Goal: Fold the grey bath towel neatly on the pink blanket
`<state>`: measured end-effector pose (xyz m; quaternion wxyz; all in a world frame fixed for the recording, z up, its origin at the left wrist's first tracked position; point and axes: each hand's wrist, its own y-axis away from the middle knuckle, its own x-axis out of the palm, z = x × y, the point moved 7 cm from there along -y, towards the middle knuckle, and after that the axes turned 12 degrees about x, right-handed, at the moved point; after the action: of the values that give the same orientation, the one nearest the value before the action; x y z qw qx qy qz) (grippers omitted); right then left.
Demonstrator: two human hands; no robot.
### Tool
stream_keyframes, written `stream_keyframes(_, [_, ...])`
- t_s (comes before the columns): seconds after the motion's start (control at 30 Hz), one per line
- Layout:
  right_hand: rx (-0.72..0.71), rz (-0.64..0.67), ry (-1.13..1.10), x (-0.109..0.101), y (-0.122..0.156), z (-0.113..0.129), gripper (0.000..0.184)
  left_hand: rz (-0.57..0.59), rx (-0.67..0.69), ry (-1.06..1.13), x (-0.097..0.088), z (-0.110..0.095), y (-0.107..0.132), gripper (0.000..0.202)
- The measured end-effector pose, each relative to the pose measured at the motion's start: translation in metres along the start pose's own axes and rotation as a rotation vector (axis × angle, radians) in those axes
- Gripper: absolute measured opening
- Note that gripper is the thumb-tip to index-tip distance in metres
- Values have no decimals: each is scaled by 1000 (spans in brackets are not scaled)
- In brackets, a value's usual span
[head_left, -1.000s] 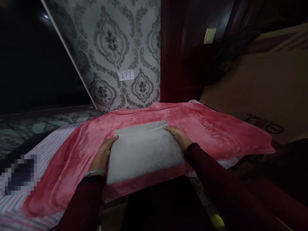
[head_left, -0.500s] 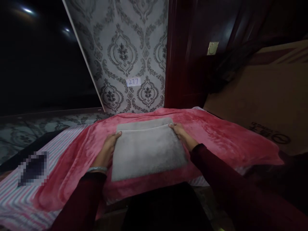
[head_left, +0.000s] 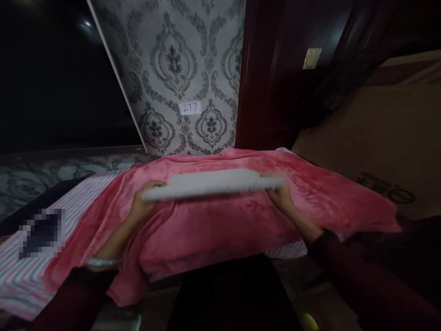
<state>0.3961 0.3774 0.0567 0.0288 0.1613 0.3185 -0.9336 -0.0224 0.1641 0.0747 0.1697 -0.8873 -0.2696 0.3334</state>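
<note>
A flat, folded grey plush cloth point(head_left: 210, 183) is held above a pink blanket point(head_left: 213, 234), seen almost edge-on and blurred by motion. My left hand point(head_left: 145, 201) grips its left end, with the fingers curled at the edge. At the opposite end, my right hand point(head_left: 281, 195) has the cloth's right edge between thumb and fingers, partly covered by it. Beneath, the blanket lies rumpled, and one fold hangs over the front edge near my left forearm.
A striped sheet point(head_left: 79, 193) shows under the blanket at left. Behind stands a patterned wall point(head_left: 172, 92) with a paper label point(head_left: 190, 107). A large dark screen point(head_left: 62, 82) is on the left, a cardboard box point(head_left: 372, 133) on the right.
The grey cloth has been lifted off the blanket and tipped from lying flat to nearly edge-on. My hands have moved farther apart, still gripping its sides.
</note>
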Motion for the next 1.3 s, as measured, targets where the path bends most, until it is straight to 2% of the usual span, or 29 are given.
stream_keyframes(0.1, [-13, 236, 121, 20, 75, -35, 17, 207, 117, -103, 33, 15, 53, 21])
stream_keyframes(0.2, [-31, 278, 225, 25, 110, -49, 23, 382, 298, -260, 51, 17, 79, 29])
stream_keyframes(0.27, [-70, 297, 251, 23, 114, -50, 26, 424, 333, -295, 49, 21, 81, 32])
stream_keyframes(0.37, [-130, 377, 266, 13, 111, -51, 33, 465, 277, -271, 36, 32, 74, 32])
stream_keyframes(0.47, [-147, 354, 277, -5, 99, -49, 35, 375, 156, -291, 22, 36, 62, 38])
stream_keyframes(0.53, [-112, 290, 312, -9, 82, -41, 37, 306, 135, -339, 27, 25, 50, 48])
stream_keyframes(0.6, [-54, 272, 370, 6, 63, -26, 41, 306, 182, -357, 54, 4, 38, 60])
stream_keyframes(0.73, [25, 409, 486, 74, 48, 7, 60, 454, 294, -334, 136, -38, 30, 67])
stream_keyframes(0.8, [44, 497, 561, 105, 56, 14, 63, 507, 291, -406, 164, -43, 36, 66])
stream_keyframes(0.87, [49, 555, 623, 122, 70, 12, 61, 541, 284, -494, 177, -40, 45, 65])
stream_keyframes(0.97, [56, 569, 649, 126, 82, 5, 61, 578, 279, -589, 176, -32, 55, 67])
stream_keyframes(1.07, [72, 557, 614, 122, 83, -1, 60, 607, 226, -654, 163, -21, 57, 70])
stream_keyframes(1.2, [65, 546, 597, 122, 81, -3, 60, 503, 112, -708, 130, -1, 58, 70])
stream_keyframes(1.3, [43, 531, 607, 123, 82, -4, 59, 426, 42, -685, 103, 17, 69, 70])
